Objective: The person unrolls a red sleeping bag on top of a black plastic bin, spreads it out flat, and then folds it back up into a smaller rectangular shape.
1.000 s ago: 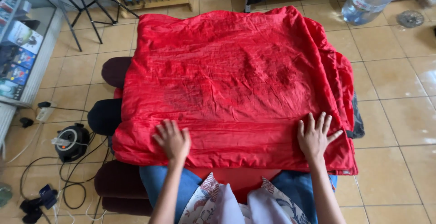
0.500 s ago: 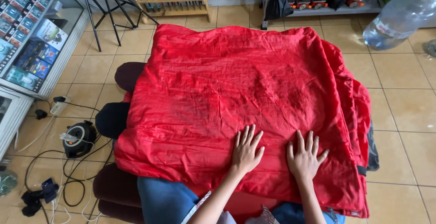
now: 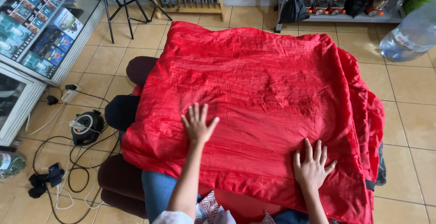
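While the left hand (image 3: 198,125) and right hand (image 3: 312,166) lay flat, fingers spread and gripping nothing, on the red cloth (image 3: 254,97) (draped over dark cushions (image 3: 122,110)), even outward pressure seemed best for smoothing.

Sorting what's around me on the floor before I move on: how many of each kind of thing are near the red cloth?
Red cloth: 1
Dark round stools: 3
Large clear water bottle: 1
Black cable reel: 1
Tripod: 1
Hands flat on the cloth, left hand and right hand: 2
Total: 9
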